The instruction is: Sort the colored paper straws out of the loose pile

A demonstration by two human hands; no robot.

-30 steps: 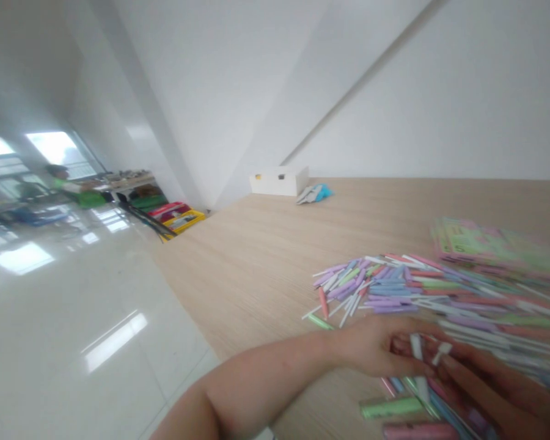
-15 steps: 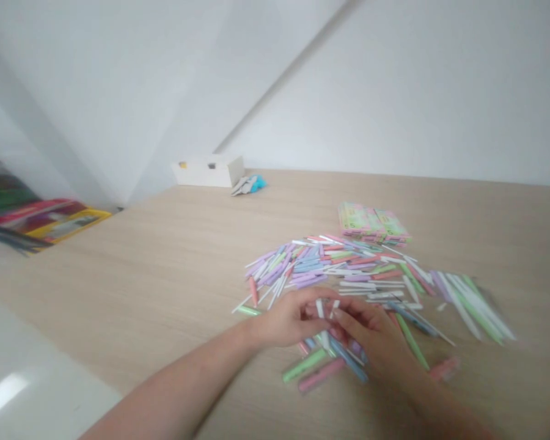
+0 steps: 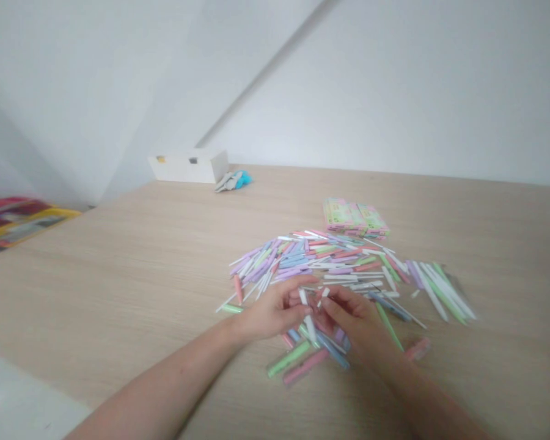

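Note:
A loose heap of pastel pens and pen parts [image 3: 330, 263], pink, purple, green, blue and white, lies spread on a light wooden table [image 3: 132, 263]. My left hand [image 3: 275, 311] and my right hand [image 3: 352, 318] meet at the heap's near edge. Each hand is closed in a pinch on a small white pen piece [image 3: 309, 302], and the two pieces stand close together between the fingertips. Under the hands lie a green pen [image 3: 288, 360] and a pink pen [image 3: 305, 368].
A stack of pink and green packets [image 3: 355, 219] sits behind the heap. A white box [image 3: 187, 166] and a small blue and grey object [image 3: 233, 180] stand at the table's far edge by the white wall. Coloured bins [image 3: 9, 223] lie on the floor at left.
The view has swung right and down, from the room's floor and windows to the table. My hands stay together on the white pieces at the heap's near edge.

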